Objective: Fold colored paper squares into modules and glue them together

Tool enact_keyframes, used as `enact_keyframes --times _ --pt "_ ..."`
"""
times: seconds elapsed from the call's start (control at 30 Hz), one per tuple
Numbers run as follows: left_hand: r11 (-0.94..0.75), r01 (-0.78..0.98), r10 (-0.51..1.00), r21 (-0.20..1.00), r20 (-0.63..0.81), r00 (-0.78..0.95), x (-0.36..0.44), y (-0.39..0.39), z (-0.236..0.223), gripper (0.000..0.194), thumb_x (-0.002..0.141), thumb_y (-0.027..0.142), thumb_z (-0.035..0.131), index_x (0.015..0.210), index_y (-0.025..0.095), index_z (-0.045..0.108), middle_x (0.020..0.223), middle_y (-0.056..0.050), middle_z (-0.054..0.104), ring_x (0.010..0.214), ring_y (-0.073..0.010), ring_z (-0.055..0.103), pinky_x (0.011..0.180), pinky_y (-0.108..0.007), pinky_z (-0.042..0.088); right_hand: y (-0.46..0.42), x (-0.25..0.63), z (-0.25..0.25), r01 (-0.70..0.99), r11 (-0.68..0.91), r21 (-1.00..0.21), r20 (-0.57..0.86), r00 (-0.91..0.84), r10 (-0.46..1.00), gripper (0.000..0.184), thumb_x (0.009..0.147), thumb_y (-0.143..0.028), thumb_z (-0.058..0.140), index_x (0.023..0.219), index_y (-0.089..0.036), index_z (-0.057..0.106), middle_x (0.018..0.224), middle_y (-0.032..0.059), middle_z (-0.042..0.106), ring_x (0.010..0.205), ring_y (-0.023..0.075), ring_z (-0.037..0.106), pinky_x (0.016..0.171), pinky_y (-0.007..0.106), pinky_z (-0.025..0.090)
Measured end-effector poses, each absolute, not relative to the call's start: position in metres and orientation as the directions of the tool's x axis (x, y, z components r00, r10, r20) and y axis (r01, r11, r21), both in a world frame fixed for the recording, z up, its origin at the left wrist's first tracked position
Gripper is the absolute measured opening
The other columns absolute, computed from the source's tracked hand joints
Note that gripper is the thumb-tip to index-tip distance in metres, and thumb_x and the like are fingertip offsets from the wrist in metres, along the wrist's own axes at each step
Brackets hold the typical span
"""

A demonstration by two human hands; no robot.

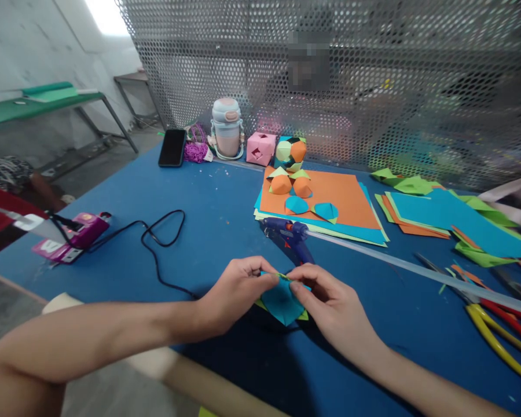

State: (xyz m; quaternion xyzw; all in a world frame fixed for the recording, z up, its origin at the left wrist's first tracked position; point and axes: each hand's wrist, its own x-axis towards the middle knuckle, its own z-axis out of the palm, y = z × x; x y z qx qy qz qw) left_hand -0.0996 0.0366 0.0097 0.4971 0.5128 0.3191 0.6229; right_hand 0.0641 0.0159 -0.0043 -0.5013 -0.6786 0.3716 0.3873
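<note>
Between my two hands is a folded paper piece [284, 304], blue with yellow-green edges, held just above the blue table. My left hand [241, 292] pinches its upper left edge between thumb and fingers. On the other side my right hand [332, 298] pinches the upper right edge. Just beyond them lies a dark blue glue gun [289, 229] with a long clear glue stick [399, 260] running out to the right. Folded orange paper pieces [281, 185] and folded blue ones [296, 205] rest on a stack of coloured paper sheets [342, 188].
Yellow-handled scissors [481, 330] and red-handled tools lie at right, near more paper sheets [434, 211]. A black cord [156, 255] crosses the left side to a purple power strip [73, 234]. Along the mesh partition stand a phone [172, 147], a bottle [227, 130] and a pink paper cube [261, 148].
</note>
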Motion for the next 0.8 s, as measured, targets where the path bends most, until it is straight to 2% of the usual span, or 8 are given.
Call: enact_keyframes --times 0.17,0.4,0.7,0.8 --pt "0.299 0.122 0.906 0.946 -0.322 0.276 -0.1007 0.0374 0.0102 0.010 0.069 0.021 0.057 0.064 0.014 0.061 0.059 0.001 0.056 0.056 -0.0089 0.045 0.052 -0.020 0.034 0.0160 0.0657 -0.0022 0.411 0.380 -0.829 0.292 -0.261 0.920 0.017 0.084 -0.017 0.047 0.080 -0.020 0.063 0.076 0.0023 0.061 0.068 0.0124 0.058 0.058 0.022 0.046" --pt "0.364 0.072 0.884 0.928 -0.369 0.287 -0.1003 0.0372 0.0077 0.010 0.067 0.023 0.060 0.065 0.013 0.062 0.059 0.001 0.058 0.056 -0.0087 0.047 0.051 -0.020 0.035 0.0157 0.0632 0.0013 0.426 0.472 -0.772 0.383 -0.282 0.880 0.023 0.083 -0.011 0.044 0.079 -0.020 0.064 0.073 0.0030 0.063 0.065 0.0126 0.059 0.055 0.022 0.047" --pt "0.489 -0.004 0.814 0.872 -0.454 0.362 -0.1039 0.0398 0.0114 0.010 0.068 0.023 0.058 0.065 0.014 0.059 0.054 0.002 0.052 0.049 -0.0080 0.045 0.046 -0.020 0.032 0.0153 0.0653 0.0018 0.419 0.498 -0.759 0.402 -0.300 0.865 0.023 0.082 -0.008 0.044 0.079 -0.019 0.064 0.075 0.0034 0.064 0.067 0.0129 0.060 0.057 0.023 0.048" --pt "0.479 0.018 0.812 0.877 -0.451 0.369 -0.1040 0.0404 0.0114 0.015 0.068 0.028 0.060 0.063 0.014 0.058 0.052 0.003 0.050 0.047 -0.0072 0.042 0.045 -0.020 0.031 0.0157 0.0650 0.0011 0.422 0.502 -0.755 0.402 -0.307 0.863 0.023 0.083 -0.008 0.043 0.079 -0.020 0.063 0.076 0.0034 0.064 0.068 0.0131 0.060 0.059 0.024 0.048"
